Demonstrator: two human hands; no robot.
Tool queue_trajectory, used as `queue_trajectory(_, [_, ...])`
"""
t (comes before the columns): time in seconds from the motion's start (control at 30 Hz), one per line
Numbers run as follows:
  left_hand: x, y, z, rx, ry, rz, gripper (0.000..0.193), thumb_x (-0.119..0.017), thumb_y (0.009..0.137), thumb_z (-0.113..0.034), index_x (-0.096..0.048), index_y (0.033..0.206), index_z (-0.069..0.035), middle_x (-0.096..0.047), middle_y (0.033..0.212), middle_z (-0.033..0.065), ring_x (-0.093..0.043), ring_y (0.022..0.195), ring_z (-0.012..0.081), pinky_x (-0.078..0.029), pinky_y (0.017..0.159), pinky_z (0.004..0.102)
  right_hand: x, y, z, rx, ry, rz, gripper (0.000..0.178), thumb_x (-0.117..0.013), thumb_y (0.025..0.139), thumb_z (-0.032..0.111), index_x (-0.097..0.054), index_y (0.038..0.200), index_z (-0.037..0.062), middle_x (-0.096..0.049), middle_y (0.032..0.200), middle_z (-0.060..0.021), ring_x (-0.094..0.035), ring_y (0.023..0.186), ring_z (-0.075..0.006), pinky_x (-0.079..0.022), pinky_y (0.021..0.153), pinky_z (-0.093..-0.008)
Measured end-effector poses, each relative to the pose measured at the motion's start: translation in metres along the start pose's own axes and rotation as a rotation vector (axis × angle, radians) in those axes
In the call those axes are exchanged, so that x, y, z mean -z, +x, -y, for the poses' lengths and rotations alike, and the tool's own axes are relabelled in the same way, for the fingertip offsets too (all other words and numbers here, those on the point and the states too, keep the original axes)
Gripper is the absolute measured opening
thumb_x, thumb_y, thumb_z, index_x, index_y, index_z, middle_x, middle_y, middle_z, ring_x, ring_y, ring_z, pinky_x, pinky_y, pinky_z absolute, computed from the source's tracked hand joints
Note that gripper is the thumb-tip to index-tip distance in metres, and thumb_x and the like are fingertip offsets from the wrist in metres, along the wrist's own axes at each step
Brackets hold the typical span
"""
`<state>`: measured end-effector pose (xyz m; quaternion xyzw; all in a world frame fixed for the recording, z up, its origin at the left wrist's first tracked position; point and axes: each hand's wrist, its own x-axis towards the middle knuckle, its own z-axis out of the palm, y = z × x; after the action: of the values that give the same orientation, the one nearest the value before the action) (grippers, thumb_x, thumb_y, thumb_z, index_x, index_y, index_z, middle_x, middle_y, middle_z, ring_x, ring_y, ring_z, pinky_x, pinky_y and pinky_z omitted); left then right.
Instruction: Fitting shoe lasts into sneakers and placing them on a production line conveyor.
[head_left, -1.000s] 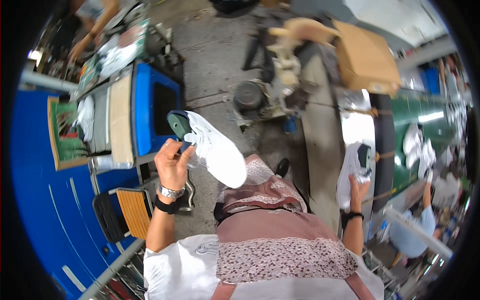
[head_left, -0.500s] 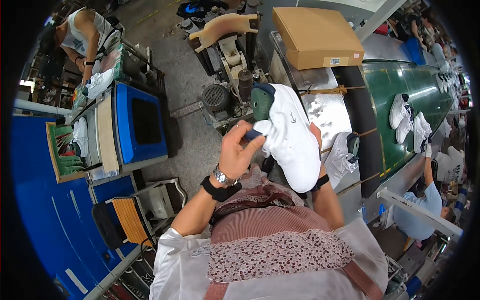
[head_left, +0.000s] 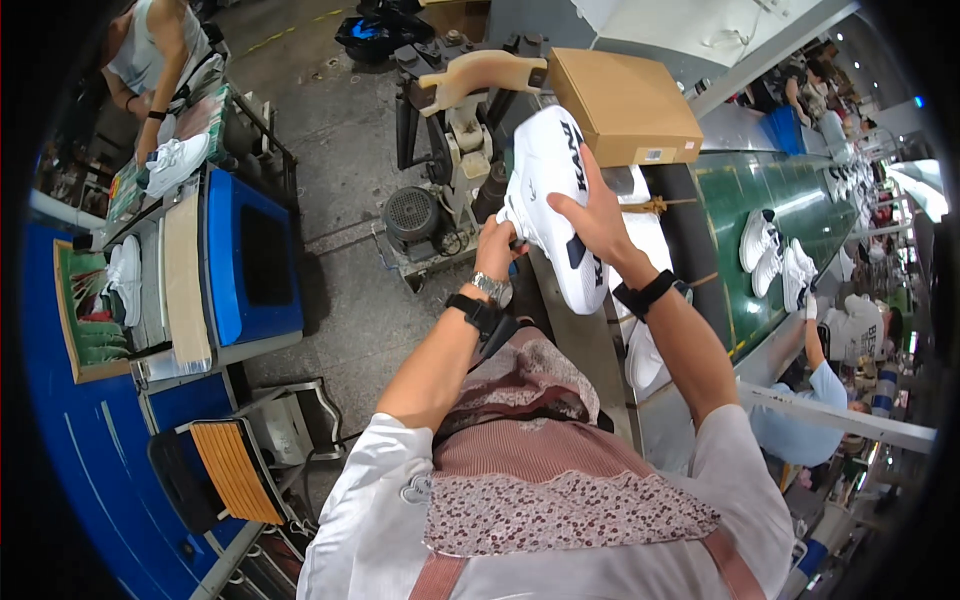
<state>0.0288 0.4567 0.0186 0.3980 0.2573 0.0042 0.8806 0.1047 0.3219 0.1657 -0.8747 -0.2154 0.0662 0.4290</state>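
White shoe [head_left: 540,175], upper centre, now turned to expose its sole [head_left: 585,282]; right hand [head_left: 605,222] grips underside, left hand [head_left: 493,248] pinches tongue [head_left: 507,213]: both hands engaged.

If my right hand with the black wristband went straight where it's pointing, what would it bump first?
The white shoe with dark sole markings, which the right hand touches. Past it, perhaps the brown cardboard box; depth is unclear.
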Motion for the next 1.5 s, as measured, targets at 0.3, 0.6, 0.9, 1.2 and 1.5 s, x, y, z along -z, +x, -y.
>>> queue_trajectory(0.3, [-0.022,0.013,-0.021,0.025,-0.083,-0.012,0.019,-0.050,0.100,-0.029,-0.062,0.108,-0.016,-0.056,0.083,-0.0052,-0.055,0.079,0.0074,-0.051,0.077,0.0358,0.001,0.026,0.006,0.165,-0.224,0.046,0.103,-0.075,0.081,0.040,-0.024,0.155,-0.0108,-0.060,0.126,-0.0364,-0.062,0.116,-0.0477,-0.048,0.101,-0.0474])
queue_trajectory(0.6, [-0.038,0.016,0.016,-0.039,-0.578,-0.066,0.032,-0.053,0.101,-0.029,-0.064,0.116,-0.003,-0.071,0.107,0.0089,-0.070,0.093,0.0217,-0.058,0.079,0.0391,-0.028,0.026,0.036,0.293,-0.533,0.116,0.114,-0.079,0.072,0.041,-0.020,0.160,-0.0007,-0.059,0.117,-0.0344,-0.066,0.095,-0.0490,-0.056,0.080,-0.0521])
queue_trajectory(0.9, [-0.058,-0.027,-0.005,0.102,-0.730,0.372,0.086,-0.032,0.101,-0.074,-0.043,0.155,-0.009,-0.056,0.148,0.0101,-0.052,0.137,0.0267,-0.041,0.114,0.0441,-0.027,-0.016,0.022,0.428,-0.444,-0.010,0.109,-0.082,0.072,0.020,-0.022,0.160,-0.0004,-0.055,0.134,-0.0264,-0.061,0.115,-0.0415,-0.053,0.092,-0.0454])
queue_trajectory(1.2, [-0.067,-0.002,0.014,-0.137,-0.686,0.345,0.080,-0.033,0.104,-0.067,-0.043,0.153,-0.005,-0.057,0.145,0.0136,-0.060,0.127,0.0268,-0.047,0.111,0.0385,-0.028,-0.028,0.026,0.447,-0.419,-0.095,0.111,-0.083,0.069,0.021,-0.023,0.158,-0.0052,-0.052,0.138,-0.0281,-0.059,0.119,-0.0418,-0.051,0.096,-0.0440])
queue_trajectory(1.5, [-0.045,-0.032,0.015,-0.082,-0.621,0.430,0.082,-0.035,0.104,-0.068,-0.041,0.154,-0.003,-0.056,0.146,0.0114,-0.057,0.130,0.0256,-0.042,0.114,0.0397,-0.038,-0.060,0.031,0.466,-0.377,-0.176,0.113,-0.084,0.071,0.019,-0.016,0.160,-0.0023,-0.041,0.151,-0.0316,-0.050,0.130,-0.0488,-0.045,0.107,-0.0469])
